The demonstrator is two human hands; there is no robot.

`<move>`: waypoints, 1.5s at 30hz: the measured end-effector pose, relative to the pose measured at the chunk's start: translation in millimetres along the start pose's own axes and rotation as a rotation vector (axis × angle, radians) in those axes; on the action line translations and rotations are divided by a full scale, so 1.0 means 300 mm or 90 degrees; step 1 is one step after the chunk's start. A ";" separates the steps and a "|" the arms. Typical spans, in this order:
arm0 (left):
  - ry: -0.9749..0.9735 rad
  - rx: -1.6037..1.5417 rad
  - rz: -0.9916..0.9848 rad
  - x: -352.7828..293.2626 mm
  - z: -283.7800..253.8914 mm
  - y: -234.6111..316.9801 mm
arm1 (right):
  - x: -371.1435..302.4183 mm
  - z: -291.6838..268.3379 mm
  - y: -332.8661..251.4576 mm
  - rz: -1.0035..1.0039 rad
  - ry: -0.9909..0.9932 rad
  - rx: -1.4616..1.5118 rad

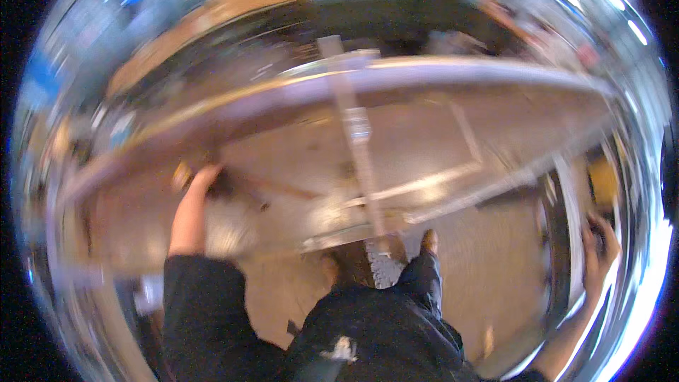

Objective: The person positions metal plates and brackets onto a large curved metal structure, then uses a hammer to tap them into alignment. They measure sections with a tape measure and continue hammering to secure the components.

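Note:
My left hand (205, 178) is over the left part of a long brownish bench-like surface (410, 127). Its fingers are curled round a dark thing too smeared to name, and a small yellow-orange part (182, 175) shows beside it. Far to the right, my right hand (601, 251) is stretched out low with bent fingers round something dark that I cannot make out. A narrow pale strip (358, 134) lies crosswise over the surface, running from its far edge to its near edge. Motion blurs the whole view.
A lilac-coloured raised edge (453, 74) runs along the far side. Below the near edge is a brown floor (488, 255), with my feet and a patterned grey-white piece (385, 269). A pale upright frame (566, 233) and a yellow thing (603, 182) stand at the right.

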State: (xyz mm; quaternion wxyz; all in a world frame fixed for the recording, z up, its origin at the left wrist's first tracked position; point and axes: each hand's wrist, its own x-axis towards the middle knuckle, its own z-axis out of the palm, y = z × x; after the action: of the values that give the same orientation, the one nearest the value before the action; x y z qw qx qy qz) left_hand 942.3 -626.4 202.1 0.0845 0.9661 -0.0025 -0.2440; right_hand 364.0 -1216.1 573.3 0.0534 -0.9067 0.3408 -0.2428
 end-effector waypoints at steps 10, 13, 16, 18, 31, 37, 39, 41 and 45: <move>-0.088 -0.575 -0.036 0.153 0.172 -0.270 | -0.435 -0.095 -0.050 0.200 0.070 0.109; -0.135 -0.632 -0.029 0.113 0.179 -0.294 | -0.474 -0.044 -0.010 0.305 0.016 0.172; -0.116 -0.576 0.017 -0.167 -0.013 -0.146 | -0.493 0.017 -0.028 0.314 -0.011 0.236; -0.025 -0.628 0.085 -0.298 -0.058 -0.091 | -0.463 0.067 -0.021 0.270 -0.032 0.251; 0.555 -0.436 0.557 -1.470 -0.262 0.602 | -0.380 0.465 -0.132 -0.413 -0.244 0.623; 0.401 -0.558 0.678 -1.856 0.242 1.238 | -0.360 0.433 0.189 -0.426 -0.203 0.830; 0.330 -0.624 0.690 -1.960 0.511 1.542 | -0.378 0.411 0.417 -0.304 -0.337 0.877; 0.179 -0.603 0.660 -2.065 0.695 1.800 | -0.362 0.439 0.699 -0.214 -0.337 0.791; 0.029 -0.172 0.745 -2.176 0.792 2.151 | -0.383 0.417 1.220 0.046 -0.337 0.673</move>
State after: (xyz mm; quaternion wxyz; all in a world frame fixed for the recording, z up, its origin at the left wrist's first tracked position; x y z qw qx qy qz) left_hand 278.6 -1270.8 409.7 0.3266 0.7899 -0.5012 -0.1346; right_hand 132.2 -1429.5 321.2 0.5890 -0.7747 0.1798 -0.1433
